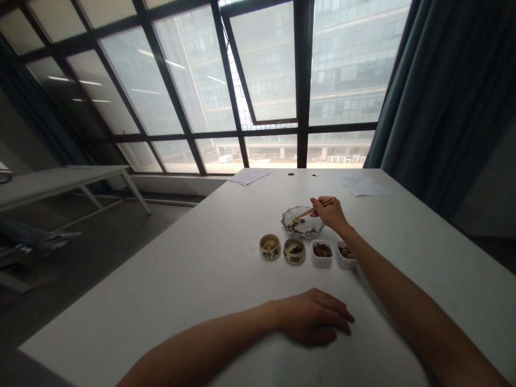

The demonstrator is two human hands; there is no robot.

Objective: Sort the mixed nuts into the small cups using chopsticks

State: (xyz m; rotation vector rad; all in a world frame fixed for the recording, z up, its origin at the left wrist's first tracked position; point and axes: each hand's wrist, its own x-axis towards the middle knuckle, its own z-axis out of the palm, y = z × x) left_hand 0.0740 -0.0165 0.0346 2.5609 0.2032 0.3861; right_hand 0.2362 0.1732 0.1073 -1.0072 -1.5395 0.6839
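Observation:
My right hand [329,213] is shut on a pair of wooden chopsticks [308,210], whose tips reach down into a ribbed glass dish [302,222] holding dark food scraps. My left hand [315,317] lies palm down on the white table [193,290], holding nothing, near the front and well apart from the food. A row of small containers stands just before the glass dish. Two are round ceramic cups with black characters [270,247] [294,251], and two are white square dishes [321,253] [345,255]. All four hold food.
Loose papers [250,176] [365,185] lie near the far table edge, beside a small dark disc [291,174]. A second white table [60,184] stands to the left. Large windows and a dark curtain [443,91] rise behind the table.

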